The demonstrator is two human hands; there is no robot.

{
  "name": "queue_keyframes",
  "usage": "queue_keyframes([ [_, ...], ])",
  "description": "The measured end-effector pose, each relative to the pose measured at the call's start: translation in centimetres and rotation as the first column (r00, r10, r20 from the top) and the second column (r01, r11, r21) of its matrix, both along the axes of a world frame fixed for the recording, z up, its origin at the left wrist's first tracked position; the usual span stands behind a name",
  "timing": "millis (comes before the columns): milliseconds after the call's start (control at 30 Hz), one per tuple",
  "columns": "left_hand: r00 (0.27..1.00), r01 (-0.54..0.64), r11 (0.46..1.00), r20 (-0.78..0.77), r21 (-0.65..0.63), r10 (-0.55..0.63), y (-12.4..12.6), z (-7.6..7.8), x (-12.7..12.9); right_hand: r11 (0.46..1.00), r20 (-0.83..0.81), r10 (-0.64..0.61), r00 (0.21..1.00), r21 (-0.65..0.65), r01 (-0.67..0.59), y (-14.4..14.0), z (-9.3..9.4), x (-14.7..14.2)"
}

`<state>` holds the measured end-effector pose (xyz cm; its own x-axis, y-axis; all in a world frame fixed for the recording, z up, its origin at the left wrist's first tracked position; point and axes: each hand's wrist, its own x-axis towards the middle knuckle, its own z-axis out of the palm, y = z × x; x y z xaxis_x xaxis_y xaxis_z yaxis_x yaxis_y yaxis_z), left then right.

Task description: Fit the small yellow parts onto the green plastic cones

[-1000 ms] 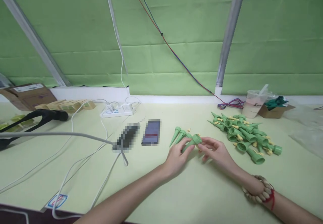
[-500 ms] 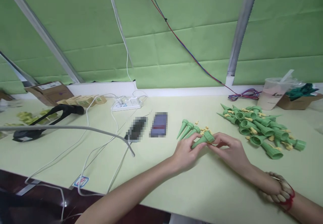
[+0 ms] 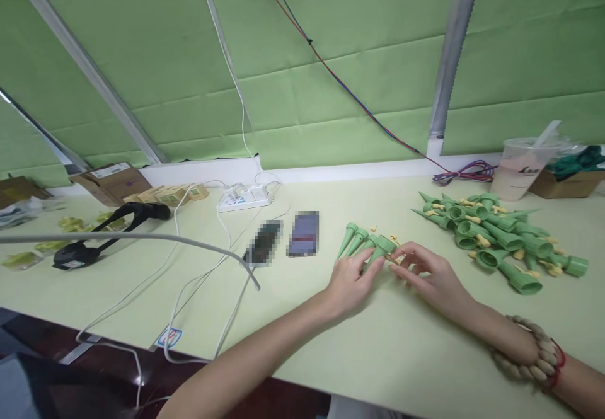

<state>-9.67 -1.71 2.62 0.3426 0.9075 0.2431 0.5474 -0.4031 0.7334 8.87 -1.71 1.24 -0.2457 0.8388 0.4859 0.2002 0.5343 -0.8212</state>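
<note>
A green plastic watering spike (image 3: pixel 380 249), its wide capped end up, is pinched between the thumb and fingers of my left hand (image 3: pixel 350 281). Just right of that cap is my right hand (image 3: pixel 432 280), its fingers curved and the thumb apart from them. A small yellow valve piece (image 3: pixel 390 257) shows beside the cap near these fingertips; whether they touch it is unclear. Several green spikes (image 3: pixel 350 237) lie in a row beyond my left hand. Loose yellow pieces (image 3: pixel 374 229) are behind them, partly hidden.
A pile of green spikes and yellow pieces (image 3: pixel 501 236) lies on the right. Behind it stand a drink cup (image 3: pixel 517 170) and a cardboard box (image 3: pixel 567 184). Two phones (image 3: pixel 304 235), a power strip (image 3: pixel 246 198), white cables and a black strap device (image 3: pixel 78 254) are leftward.
My right fingers have drawn slightly away from the spike's cap and parted. My left hand keeps the spike, now tipped more upright. The view has shifted slightly to the left.
</note>
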Motion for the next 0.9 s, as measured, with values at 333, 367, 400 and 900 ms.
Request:
queue_keyframes([
  [333,0.981,0.167,0.985,0.109,-0.053,-0.161,0.9,0.1,-0.4,0.533,-0.583,0.000,0.812,-0.688,-0.494,-0.4,0.4,-0.8],
  [367,0.979,0.176,0.983,0.110,-0.046,-0.170,0.9,0.1,-0.4,0.514,-0.602,-0.010,0.798,-0.688,-0.513,-0.4,0.5,-0.6],
  [400,0.979,0.178,0.983,0.103,-0.037,-0.174,0.8,0.2,-0.3,0.507,-0.613,-0.022,0.790,-0.688,-0.519,-0.4,0.5,-0.5],
  [900,0.993,0.105,0.994,-0.062,0.013,-0.104,-0.1,0.5,-0.4,0.568,-0.504,-0.115,0.856,-0.741,-0.359,-0.8,1.4,-0.5],
])
